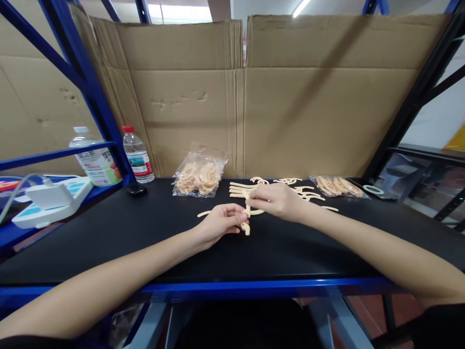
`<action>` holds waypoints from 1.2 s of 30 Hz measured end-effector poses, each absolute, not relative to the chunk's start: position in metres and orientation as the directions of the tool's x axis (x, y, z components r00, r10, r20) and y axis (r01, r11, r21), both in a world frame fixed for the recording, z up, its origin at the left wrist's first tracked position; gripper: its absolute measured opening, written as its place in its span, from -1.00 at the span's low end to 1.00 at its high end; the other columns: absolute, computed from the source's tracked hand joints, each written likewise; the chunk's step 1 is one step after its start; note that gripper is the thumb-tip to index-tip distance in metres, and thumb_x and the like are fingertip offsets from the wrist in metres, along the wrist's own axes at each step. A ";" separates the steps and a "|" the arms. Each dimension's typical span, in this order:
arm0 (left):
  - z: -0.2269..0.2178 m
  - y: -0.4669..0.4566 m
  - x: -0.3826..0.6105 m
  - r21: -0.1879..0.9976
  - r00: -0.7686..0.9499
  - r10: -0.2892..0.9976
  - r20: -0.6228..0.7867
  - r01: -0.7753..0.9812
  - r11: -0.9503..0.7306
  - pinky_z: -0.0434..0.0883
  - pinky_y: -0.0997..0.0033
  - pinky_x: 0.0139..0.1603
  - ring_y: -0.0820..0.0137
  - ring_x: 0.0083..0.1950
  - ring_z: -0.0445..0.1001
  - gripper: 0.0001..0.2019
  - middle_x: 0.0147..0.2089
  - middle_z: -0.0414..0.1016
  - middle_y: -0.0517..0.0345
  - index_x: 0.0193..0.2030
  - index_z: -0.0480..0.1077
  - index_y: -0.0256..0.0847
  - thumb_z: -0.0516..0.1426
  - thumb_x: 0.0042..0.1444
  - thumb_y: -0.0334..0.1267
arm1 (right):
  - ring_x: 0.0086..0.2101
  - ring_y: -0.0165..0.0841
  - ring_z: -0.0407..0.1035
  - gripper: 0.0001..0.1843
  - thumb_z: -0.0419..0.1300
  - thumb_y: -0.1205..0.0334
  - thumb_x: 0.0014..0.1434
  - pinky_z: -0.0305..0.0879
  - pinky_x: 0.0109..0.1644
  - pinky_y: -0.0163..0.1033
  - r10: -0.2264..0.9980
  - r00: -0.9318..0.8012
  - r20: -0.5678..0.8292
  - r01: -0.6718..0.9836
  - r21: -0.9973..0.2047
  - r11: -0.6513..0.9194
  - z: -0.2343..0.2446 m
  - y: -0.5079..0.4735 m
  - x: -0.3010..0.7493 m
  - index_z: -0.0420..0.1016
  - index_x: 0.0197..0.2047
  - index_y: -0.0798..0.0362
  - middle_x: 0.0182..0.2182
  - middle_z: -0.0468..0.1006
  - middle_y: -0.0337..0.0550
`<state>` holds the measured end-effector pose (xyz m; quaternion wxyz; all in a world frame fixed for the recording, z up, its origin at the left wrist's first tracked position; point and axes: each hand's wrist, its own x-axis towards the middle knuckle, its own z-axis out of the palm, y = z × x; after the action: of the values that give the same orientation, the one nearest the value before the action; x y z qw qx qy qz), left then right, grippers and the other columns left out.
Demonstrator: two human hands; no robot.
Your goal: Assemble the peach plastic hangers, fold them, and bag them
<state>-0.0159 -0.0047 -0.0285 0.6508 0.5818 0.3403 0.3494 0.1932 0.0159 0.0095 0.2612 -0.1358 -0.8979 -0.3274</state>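
Head view, from your left: a red-capped bottle [138, 160] stands beside a clear bag [199, 177] of cream shapes. Nearer you, your left hand [222, 224] pinches the lower part of a cream piece [247, 230], over the black tabletop [174, 259]. Your right hand [278, 199] grips its upper end between thumb and fingers. Loose curved strips [311, 196] lie beyond, then a flatter bag [339, 187] at the right.
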 end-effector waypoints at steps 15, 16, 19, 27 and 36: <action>-0.022 0.006 -0.023 0.978 0.290 0.949 0.123 -0.200 -0.066 0.31 0.61 -0.55 0.57 -0.57 0.37 -0.71 -0.42 0.49 0.07 -0.39 0.24 -0.30 0.17 0.14 -0.11 | -0.33 -0.27 0.38 -0.94 0.20 0.34 0.11 0.24 -0.24 -0.24 0.790 -0.467 0.398 0.840 -0.079 0.536 -0.047 0.083 0.265 0.48 -0.38 0.12 -0.41 0.50 -0.09; -0.020 0.008 -0.025 0.975 0.275 0.954 0.120 -0.215 -0.061 0.34 0.61 -0.52 0.57 -0.55 0.39 -0.73 -0.41 0.50 0.06 -0.38 0.24 -0.30 0.17 0.15 -0.14 | -0.36 -0.29 0.37 -0.93 0.19 0.34 0.11 0.23 -0.27 -0.25 0.792 -0.464 0.398 0.839 -0.089 0.536 -0.047 0.085 0.264 0.47 -0.40 0.11 -0.44 0.49 -0.12; -0.014 0.014 -0.030 0.965 0.210 0.973 0.093 -0.258 -0.037 0.41 0.62 -0.41 0.57 -0.50 0.44 -0.79 -0.43 0.49 0.11 -0.38 0.24 -0.29 0.22 0.10 -0.31 | -0.40 -0.32 0.36 -0.90 0.19 0.33 0.10 0.21 -0.31 -0.28 0.792 -0.454 0.408 0.833 -0.121 0.540 -0.044 0.085 0.262 0.43 -0.44 0.11 -0.47 0.48 -0.15; -0.007 0.025 -0.036 0.930 0.109 0.993 0.041 -0.369 0.002 0.46 0.61 -0.23 0.56 -0.40 0.47 -0.82 -0.46 0.44 0.17 -0.36 0.37 -0.37 0.21 -0.04 -0.66 | -0.43 -0.35 0.36 -0.89 0.14 0.20 0.13 0.28 -0.32 -0.24 0.780 -0.333 0.531 0.722 -0.389 0.573 -0.019 0.059 0.267 0.34 -0.36 0.06 -0.46 0.48 -0.19; -0.010 0.035 -0.044 0.954 0.377 0.924 0.062 -0.294 0.056 0.39 0.63 -0.35 0.59 -0.42 0.37 -0.84 -0.46 0.35 0.23 -0.44 0.38 -0.34 0.31 -0.07 -0.42 | -0.31 -0.29 0.36 -0.83 0.00 0.18 0.28 0.32 -0.22 -0.16 0.653 -0.417 0.632 0.648 -0.297 0.701 -0.012 0.017 0.267 0.34 -0.15 0.05 -0.31 0.46 -0.09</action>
<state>-0.0445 0.0346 -0.0102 0.6571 0.5068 0.3106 0.4636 0.2668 0.0170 -0.0123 0.3770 -0.3866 -0.8417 0.0035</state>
